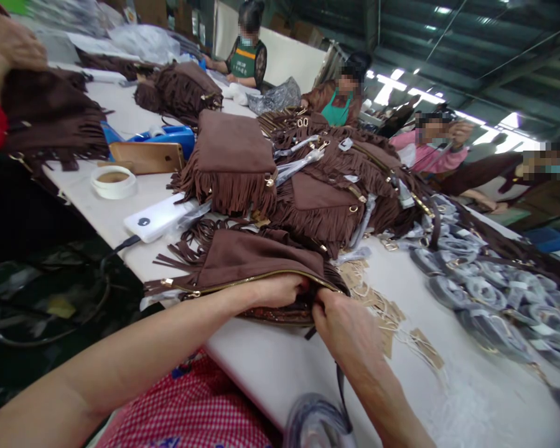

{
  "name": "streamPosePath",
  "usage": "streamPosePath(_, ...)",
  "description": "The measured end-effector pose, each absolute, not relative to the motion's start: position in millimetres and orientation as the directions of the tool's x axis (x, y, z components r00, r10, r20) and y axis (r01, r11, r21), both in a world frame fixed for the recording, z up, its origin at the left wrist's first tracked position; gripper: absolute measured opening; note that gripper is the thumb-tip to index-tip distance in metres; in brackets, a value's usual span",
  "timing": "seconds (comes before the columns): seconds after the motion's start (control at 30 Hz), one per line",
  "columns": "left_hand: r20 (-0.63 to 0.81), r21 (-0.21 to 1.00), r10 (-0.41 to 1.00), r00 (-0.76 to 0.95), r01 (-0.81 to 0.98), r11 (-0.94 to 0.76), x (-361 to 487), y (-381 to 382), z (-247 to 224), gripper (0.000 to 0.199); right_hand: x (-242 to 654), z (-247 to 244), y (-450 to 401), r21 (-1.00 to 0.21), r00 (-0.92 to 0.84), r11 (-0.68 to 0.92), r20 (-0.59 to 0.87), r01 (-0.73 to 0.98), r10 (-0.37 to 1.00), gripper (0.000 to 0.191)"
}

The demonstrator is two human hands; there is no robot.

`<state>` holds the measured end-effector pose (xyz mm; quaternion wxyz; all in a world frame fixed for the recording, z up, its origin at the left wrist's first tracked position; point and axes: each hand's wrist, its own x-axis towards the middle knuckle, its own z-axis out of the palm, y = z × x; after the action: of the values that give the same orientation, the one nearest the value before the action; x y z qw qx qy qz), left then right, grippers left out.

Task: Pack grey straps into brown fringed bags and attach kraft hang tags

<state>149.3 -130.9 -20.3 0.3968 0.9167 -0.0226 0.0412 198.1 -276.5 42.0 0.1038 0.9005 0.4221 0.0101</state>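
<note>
A brown fringed bag (256,255) lies at the table's near edge, its brass zipper (261,274) open towards me. Reaching into the opening is my left hand (282,290), curled, with its fingertips hidden inside. My right hand (343,314) pinches the bag's edge at the right end of the zipper, its thumb and fingers closed together. A dark patterned lining shows below the left hand. From under the right hand a thin dark strap (340,382) hangs down towards a plastic-wrapped coil (315,420).
More fringed bags (236,143) are piled behind. Paper tags (387,320) with strings and wrapped strap coils (490,292) lie to the right. Left are a tape roll (114,182), phone (147,157), white power bank (156,218) and cable. A co-worker's hand (14,43) is at far left; others sit behind.
</note>
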Motion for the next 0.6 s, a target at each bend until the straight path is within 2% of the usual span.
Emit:
streamPosePath(0.33, 0.142, 0.698, 0.065, 0.988, -0.053, -0.714, 147.8, -137.7, -15.9, 0.028, 203.5, 37.0, -273.5, 0.124, 0.625, -0.614, -0.083, 0.780, 0.776, 0.022)
streamPosePath(0.6, 0.173, 0.686, 0.022, 0.985, -0.104, -0.720, 145.2, -132.9, -20.9, 0.032, 201.8, 34.1, -273.1, 0.115, 0.653, -0.643, -0.088, 0.757, 0.753, 0.020)
